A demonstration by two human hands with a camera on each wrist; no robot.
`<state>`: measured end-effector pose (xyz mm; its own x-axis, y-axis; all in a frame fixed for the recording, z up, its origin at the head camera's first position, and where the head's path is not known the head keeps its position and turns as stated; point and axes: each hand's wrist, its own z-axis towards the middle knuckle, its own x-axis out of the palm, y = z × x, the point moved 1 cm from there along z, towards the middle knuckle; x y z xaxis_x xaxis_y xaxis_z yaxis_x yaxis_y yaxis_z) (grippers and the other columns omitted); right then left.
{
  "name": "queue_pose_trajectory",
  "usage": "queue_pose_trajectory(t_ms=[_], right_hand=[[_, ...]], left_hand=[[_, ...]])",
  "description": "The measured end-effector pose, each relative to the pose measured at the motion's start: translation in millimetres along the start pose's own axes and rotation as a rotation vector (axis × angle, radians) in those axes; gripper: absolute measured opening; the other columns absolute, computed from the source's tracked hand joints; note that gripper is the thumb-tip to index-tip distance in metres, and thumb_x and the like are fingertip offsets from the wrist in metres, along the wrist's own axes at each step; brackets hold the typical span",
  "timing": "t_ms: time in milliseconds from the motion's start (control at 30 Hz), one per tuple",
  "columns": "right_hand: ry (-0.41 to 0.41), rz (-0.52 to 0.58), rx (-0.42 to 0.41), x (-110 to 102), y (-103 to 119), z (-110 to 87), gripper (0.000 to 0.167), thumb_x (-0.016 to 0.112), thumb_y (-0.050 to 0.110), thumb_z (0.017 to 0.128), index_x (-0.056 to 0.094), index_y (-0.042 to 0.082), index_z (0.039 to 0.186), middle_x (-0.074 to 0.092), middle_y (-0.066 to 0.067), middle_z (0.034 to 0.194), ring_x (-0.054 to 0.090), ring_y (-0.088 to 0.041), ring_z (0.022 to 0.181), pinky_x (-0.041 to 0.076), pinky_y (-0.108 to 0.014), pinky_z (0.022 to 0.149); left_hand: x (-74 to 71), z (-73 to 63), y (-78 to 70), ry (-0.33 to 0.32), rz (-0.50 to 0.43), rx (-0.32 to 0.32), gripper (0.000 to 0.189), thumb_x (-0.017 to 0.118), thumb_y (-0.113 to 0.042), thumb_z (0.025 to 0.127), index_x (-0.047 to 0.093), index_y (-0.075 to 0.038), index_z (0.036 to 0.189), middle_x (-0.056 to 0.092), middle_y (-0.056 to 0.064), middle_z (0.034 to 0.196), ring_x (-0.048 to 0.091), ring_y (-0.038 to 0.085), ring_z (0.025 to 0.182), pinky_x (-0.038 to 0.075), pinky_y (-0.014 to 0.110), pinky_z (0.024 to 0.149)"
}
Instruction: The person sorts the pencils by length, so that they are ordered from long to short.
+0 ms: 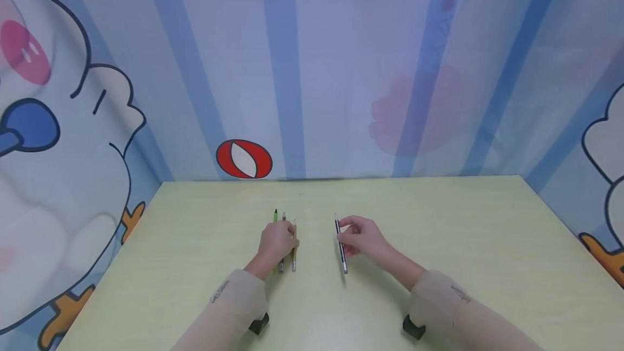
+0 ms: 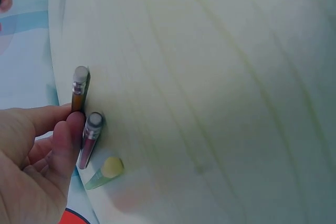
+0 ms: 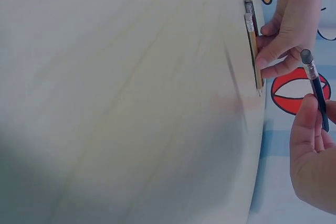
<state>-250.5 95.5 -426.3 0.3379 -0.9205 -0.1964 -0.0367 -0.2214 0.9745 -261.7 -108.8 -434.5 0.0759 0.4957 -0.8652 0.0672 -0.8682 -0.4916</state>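
Observation:
My left hand [image 1: 277,241] pinches a yellow pencil [image 1: 294,262] with a metal-banded eraser end pointing back towards me. Just left of it lies a dark pencil [image 1: 281,267], then a green pencil [image 1: 275,215], both partly hidden under that hand. The left wrist view shows the eraser ends of the yellow pencil [image 2: 79,98], the reddish-dark pencil [image 2: 90,140] and the green one [image 2: 107,170] side by side. Across a gap, thumb and fingers of my right hand [image 1: 363,236] hold a dark striped pencil [image 1: 343,256], raised above its shadow, its eraser end [image 3: 307,59] nearer me.
A pale yellow-green table [image 1: 195,297] spreads beneath both hands. Behind its far edge stands a blue striped backdrop [image 1: 331,69] with a printed red-and-white ball [image 1: 244,159]. Printed cartoon figures flank the table on the side panels.

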Motion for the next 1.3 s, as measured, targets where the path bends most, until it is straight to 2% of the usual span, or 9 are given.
queue_pose_trajectory(t_ms=[300,567,933,1300], right_hand=[[-0.046,-0.126,0.020,27.9,1.4,28.4,0.027,0.061,0.004,0.079,0.056,-0.002,0.105,0.059,-0.005,0.067,0.053,-0.009,0.048,0.050,-0.027,0.050],[-0.062,-0.153,0.043,43.4,-4.2,45.7,0.027,0.061,0.005,0.079,0.056,0.001,0.105,0.061,-0.008,0.069,0.053,-0.010,0.046,0.049,-0.026,0.047],[-0.059,-0.157,0.088,57.4,-6.8,55.0,0.029,0.060,0.006,0.079,0.053,0.002,0.107,0.057,-0.006,0.066,0.051,-0.011,0.047,0.046,-0.023,0.045],[-0.082,-0.247,0.072,64.8,-8.4,56.4,0.026,0.061,0.006,0.078,0.053,0.001,0.102,0.057,-0.004,0.057,0.051,-0.011,0.042,0.044,-0.021,0.042]], left_hand=[[-1.6,-0.8,-0.7,-0.001,0.009,0.002,0.018,0.068,-0.012,0.073,0.063,-0.007,0.090,0.062,0.005,0.083,0.050,0.012,0.058,0.039,0.019,0.047],[-2.9,-0.3,-2.0,0.000,0.030,0.001,0.017,0.068,-0.014,0.074,0.063,-0.007,0.089,0.060,0.004,0.078,0.049,0.013,0.058,0.038,0.020,0.048],[-2.5,0.5,-1.5,0.006,0.032,-0.002,0.017,0.068,-0.016,0.074,0.062,-0.008,0.089,0.061,0.005,0.085,0.049,0.014,0.062,0.038,0.021,0.051],[0.1,1.1,-0.2,0.001,0.037,0.011,0.019,0.068,-0.016,0.075,0.063,-0.007,0.090,0.061,0.005,0.081,0.050,0.014,0.062,0.038,0.021,0.051]])
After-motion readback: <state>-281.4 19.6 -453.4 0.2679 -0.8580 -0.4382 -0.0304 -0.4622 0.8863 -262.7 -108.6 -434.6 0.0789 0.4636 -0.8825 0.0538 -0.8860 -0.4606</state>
